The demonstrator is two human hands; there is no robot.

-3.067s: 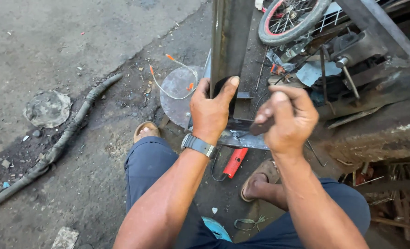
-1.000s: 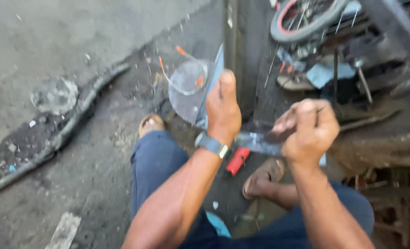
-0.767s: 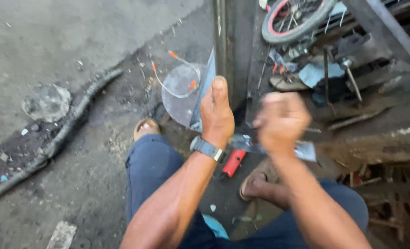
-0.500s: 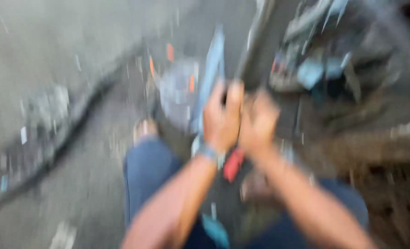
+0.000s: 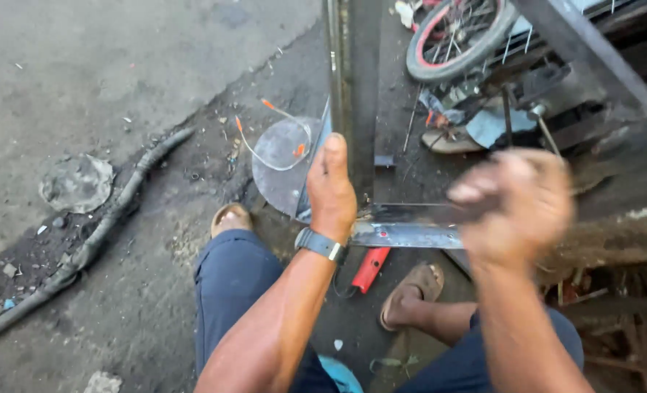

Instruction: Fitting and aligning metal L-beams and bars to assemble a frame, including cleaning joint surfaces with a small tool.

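Observation:
My left hand (image 5: 331, 193) grips an upright dark steel bar (image 5: 352, 87), thumb pointing up along it; a watch is on that wrist. A flat steel bar (image 5: 403, 233) runs rightward from the upright at a right angle, level with my left hand. My right hand (image 5: 516, 207) is blurred, closed in a fist above the right end of the flat bar. Something short and dark shows under its fingers; its kind is unclear. I am squatting, with my sandalled feet (image 5: 411, 287) below the bars.
A red-handled tool (image 5: 371, 268) lies on the ground under the flat bar. A round clear disc (image 5: 283, 164) with orange wire leans behind the upright. A bicycle wheel (image 5: 458, 36) and rusty metal parts crowd the right. A thick hose (image 5: 98, 236) lies at left.
My right hand has swung up and down over the flat bar's right end and is now raised and blurred. My left hand has stayed on the upright bar. The camera shook.

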